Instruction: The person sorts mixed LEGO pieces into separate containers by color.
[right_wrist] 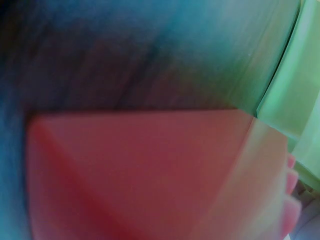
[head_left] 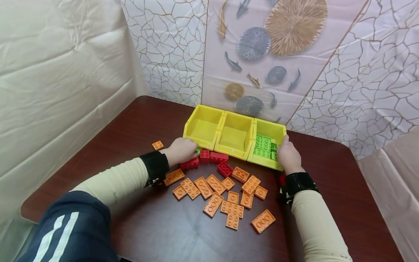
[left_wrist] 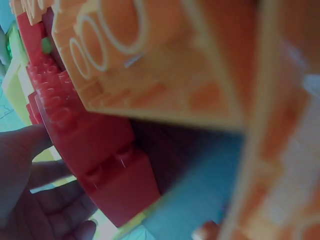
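Note:
My left hand (head_left: 184, 150) is at the front left corner of the row of yellow bins (head_left: 226, 149), among red bricks (head_left: 189, 163) and beside a small green brick (head_left: 198, 150). In the left wrist view its loosely bent fingers (left_wrist: 57, 197) lie behind stacked red bricks (left_wrist: 107, 150); no brick shows clearly in its grasp. My right hand (head_left: 288, 154) grips the outer side of the right bin, thumb up along the rim. Inside that bin lie several green bricks (head_left: 263, 145). Part of a red brick (head_left: 282, 179) shows under the right wrist, large in the right wrist view.
Several orange bricks (head_left: 213, 204) are scattered over the dark table (head_left: 157, 233) in front of the bins. One small orange brick (head_left: 158, 145) lies apart at the left. More red bricks (head_left: 218, 157) line the bins' front. Patterned cloth (head_left: 173, 54) hangs behind the table.

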{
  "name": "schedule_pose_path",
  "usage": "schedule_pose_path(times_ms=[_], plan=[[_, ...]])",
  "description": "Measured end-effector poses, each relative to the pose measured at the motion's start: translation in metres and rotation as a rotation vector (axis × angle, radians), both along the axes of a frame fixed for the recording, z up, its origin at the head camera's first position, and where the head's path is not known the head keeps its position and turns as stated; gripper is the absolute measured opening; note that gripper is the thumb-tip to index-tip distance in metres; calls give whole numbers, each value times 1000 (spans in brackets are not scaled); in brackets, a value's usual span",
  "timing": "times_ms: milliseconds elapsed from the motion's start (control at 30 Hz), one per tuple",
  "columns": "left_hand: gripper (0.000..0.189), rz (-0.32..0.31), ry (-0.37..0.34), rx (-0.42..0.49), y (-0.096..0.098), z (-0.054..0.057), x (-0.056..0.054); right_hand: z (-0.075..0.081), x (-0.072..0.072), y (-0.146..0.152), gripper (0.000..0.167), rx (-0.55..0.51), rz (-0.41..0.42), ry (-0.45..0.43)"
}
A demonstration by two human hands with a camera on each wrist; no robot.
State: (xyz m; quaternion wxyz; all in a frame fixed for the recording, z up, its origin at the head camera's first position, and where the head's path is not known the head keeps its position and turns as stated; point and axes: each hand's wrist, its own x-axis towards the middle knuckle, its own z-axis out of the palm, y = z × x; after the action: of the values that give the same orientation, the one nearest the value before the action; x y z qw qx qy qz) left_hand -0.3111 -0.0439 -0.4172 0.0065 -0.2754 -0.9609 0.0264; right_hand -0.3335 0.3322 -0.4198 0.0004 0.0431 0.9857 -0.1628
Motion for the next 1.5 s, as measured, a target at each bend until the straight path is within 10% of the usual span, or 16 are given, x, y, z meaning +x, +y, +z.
schedule_pose_path(times_ms=[400, 867, 1133, 1500], plan=[[21, 107, -142, 3, 8, 3, 0, -2, 0, 1, 60, 10, 8, 26], [20, 54, -33, -28, -4, 29, 23, -1, 0, 3, 60, -5, 6, 20], [25, -124, 68, 19, 23, 50, 31, -2, 0, 1, 59, -4, 11, 17], [21, -458, 151, 58, 127, 70, 15, 0, -2, 5, 60, -63, 13, -22]])
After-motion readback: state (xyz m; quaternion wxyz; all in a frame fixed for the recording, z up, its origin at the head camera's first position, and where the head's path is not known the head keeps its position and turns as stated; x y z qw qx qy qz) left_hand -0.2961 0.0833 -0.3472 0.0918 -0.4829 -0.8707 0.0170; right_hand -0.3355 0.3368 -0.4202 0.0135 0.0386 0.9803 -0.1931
